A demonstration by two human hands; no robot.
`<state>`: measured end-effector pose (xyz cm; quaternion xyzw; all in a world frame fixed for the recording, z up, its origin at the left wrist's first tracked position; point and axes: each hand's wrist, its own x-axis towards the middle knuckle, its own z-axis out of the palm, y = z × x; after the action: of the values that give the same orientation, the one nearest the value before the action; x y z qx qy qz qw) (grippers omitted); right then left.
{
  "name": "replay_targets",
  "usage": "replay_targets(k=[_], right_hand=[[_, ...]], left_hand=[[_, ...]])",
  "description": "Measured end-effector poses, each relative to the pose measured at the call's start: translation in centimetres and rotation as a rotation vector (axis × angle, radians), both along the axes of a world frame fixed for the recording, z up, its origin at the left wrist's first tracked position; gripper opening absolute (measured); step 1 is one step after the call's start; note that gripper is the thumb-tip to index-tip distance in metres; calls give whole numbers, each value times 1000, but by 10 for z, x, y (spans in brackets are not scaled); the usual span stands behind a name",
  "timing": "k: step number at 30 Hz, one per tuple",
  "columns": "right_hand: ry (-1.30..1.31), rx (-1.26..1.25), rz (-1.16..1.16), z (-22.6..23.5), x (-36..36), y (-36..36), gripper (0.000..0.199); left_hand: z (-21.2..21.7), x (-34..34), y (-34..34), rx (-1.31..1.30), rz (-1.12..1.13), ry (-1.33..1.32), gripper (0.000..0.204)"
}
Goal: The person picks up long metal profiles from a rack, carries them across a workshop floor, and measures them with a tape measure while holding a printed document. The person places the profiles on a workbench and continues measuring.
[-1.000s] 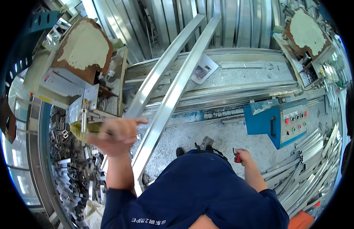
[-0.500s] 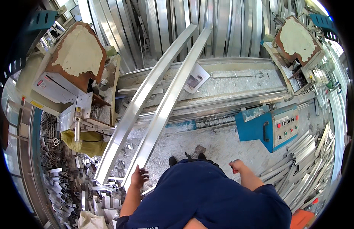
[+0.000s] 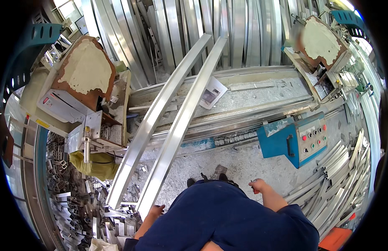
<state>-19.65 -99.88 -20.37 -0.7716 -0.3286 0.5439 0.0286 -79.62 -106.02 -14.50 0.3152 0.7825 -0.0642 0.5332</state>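
Two long metal profiles (image 3: 180,125) slant across the machine bed (image 3: 256,96), and here's the left grip (image 3: 155,211) beside one's near end, contact or closure impossible to tell! Right grip (image 3: 258,184) pinching a small red object (image 3: 256,191); an even, level hold would suit such lengths, clear of sharp edges.
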Motion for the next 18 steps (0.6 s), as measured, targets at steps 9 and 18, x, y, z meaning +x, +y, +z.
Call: replay_targets(k=[9,18], right_hand=[[-64,-214,23,8,15,-8,36],[38,53,-109,41,-12,10,29]], left_hand=[[-35,-23,-21,192,-79,-42,43],[-36,-1,8,118,338,-122,42]])
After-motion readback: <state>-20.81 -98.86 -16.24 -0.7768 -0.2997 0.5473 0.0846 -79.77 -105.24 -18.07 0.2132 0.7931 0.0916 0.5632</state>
